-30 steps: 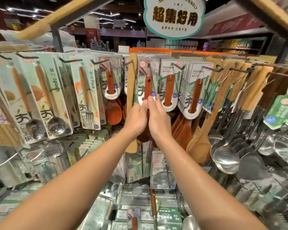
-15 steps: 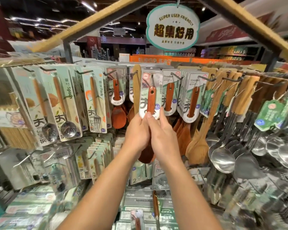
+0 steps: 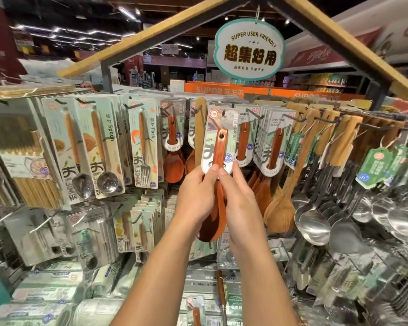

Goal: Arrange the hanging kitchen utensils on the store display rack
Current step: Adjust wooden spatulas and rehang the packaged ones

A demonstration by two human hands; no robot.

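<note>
a store aisle with dim ceiling lights is seen behind a display rack topped by a wood-edged, roof-shaped frame, from which an oval sign reading "super user-friendly" is hung. black hooks along the rack are loaded with carded utensils. at the middle, a carded wooden rice spoon is held up against the rack, its card top level with the hooks; whether its hole is on a hook cannot be told. the lower edge of the card is pinched by the left hand and the right hand, which are brought together with thumbs nearly touching, fingers curled around the spoon's dark bowl below. to the left, carded metal spoons and a carded fork are hung, with bundles of chopsticks at the far left. just right of the held spoon, more carded wooden spoons are hung, then light wooden spatulas, then steel ladles toward the right edge. boxed goods are stacked on the near lower shelf, too blurred to read.
</note>
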